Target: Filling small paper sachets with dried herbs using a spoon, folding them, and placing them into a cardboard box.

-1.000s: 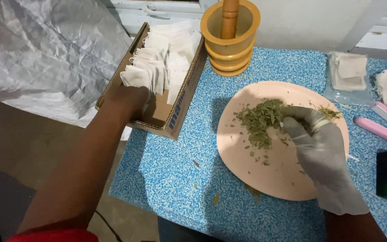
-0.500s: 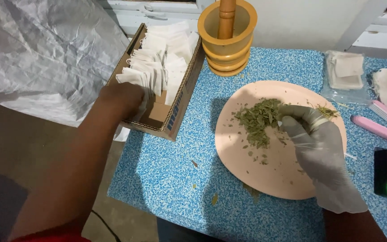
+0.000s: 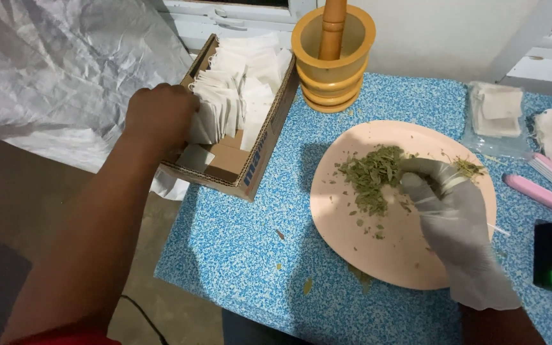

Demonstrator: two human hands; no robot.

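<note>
One bare left hand (image 3: 161,115) closed on white paper bags (image 3: 222,108) in one cardboard box (image 3: 260,160), one gloved right hand (image 3: 452,211) pinching dried green leaves (image 3: 372,176) on one pink plate (image 3: 352,236), one wooden mortar (image 3: 333,61) behind.

Left hand (image 3: 161,115) bare, no glove, forearm uncovered; edge of a red sleeve at the upper arm by the bottom frame. Right hand (image 3: 458,223) in a thin, translucent whitish disposable glove, wrinkled, cuff ending at the wrist; forearm bare beyond.
</note>
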